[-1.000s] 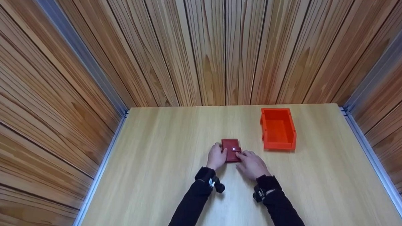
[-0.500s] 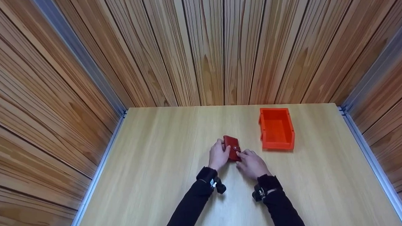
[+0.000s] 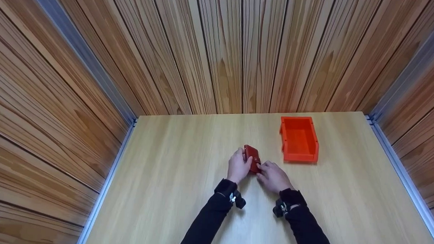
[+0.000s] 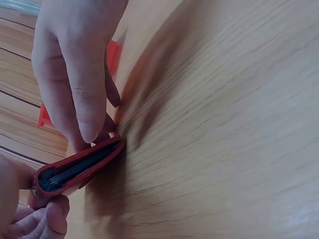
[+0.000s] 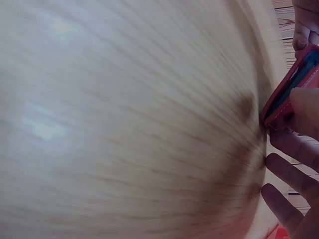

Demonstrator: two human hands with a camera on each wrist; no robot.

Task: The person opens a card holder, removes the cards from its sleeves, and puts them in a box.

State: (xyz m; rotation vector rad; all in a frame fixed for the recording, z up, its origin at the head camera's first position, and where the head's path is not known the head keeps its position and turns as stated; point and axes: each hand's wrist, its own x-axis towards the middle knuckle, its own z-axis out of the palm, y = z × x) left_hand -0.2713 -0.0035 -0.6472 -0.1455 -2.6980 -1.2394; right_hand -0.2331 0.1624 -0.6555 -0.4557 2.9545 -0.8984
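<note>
A dark red wallet (image 3: pixel 252 155) with a snap strap is held tilted, its left side raised from the wooden table. My left hand (image 3: pixel 238 167) grips the left side between thumb and fingers. At the right edge by the snap, my right hand (image 3: pixel 274 177) pinches the wallet with thumb and forefinger; its other fingers spread near the tabletop in the right wrist view. Dark inner sleeves show between the covers of the wallet (image 4: pixel 94 166) in the left wrist view.
An orange-red open bin (image 3: pixel 300 158) stands on the table (image 3: pixel 171 178) behind and right of the hands. Wood-plank walls (image 3: pixel 223 53) with metal corner rails enclose the table at the back and sides.
The wallet has gone from lying nearly flat to tilted, its left side lifted. My left hand has moved slightly up and right with it; my right hand has stayed almost in place.
</note>
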